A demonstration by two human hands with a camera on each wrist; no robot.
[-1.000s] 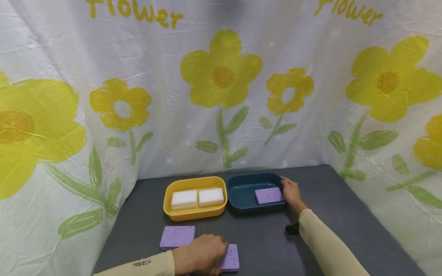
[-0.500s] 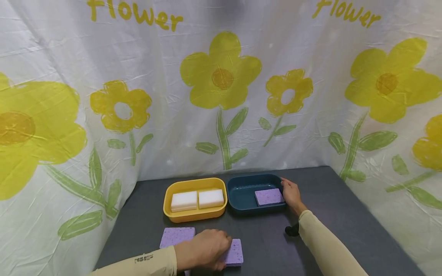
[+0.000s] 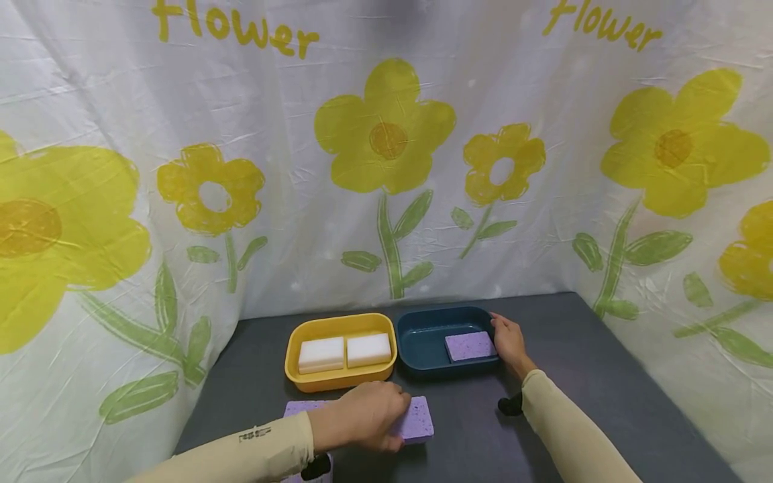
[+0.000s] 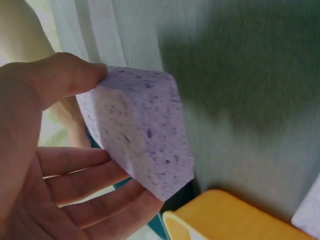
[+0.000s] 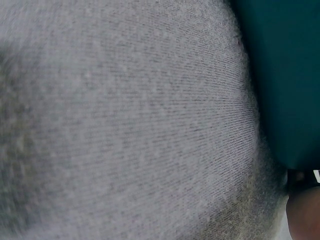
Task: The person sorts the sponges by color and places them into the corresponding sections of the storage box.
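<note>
While hands (image 3: pixel 371 414) (image 3: pixel 512 343), apart, grip sponge (image 3: pixel 417 420), tray rim (image 3: pixel 431 370)

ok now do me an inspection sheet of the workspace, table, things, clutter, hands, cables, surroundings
surface: dark grey table, cloth-like in the wrist views
job's things: yellow tray with white blocks; beside it, blue tray with one purple sponge; more purple pieces partly hidden by the left arm
clutter: nothing seen
left hand: grips a purple sponge between thumb and fingers
right hand: holds the blue tray's right rim
cables: nothing seen
surroundings: white curtain with yellow flowers and "Flower" lettering
</note>
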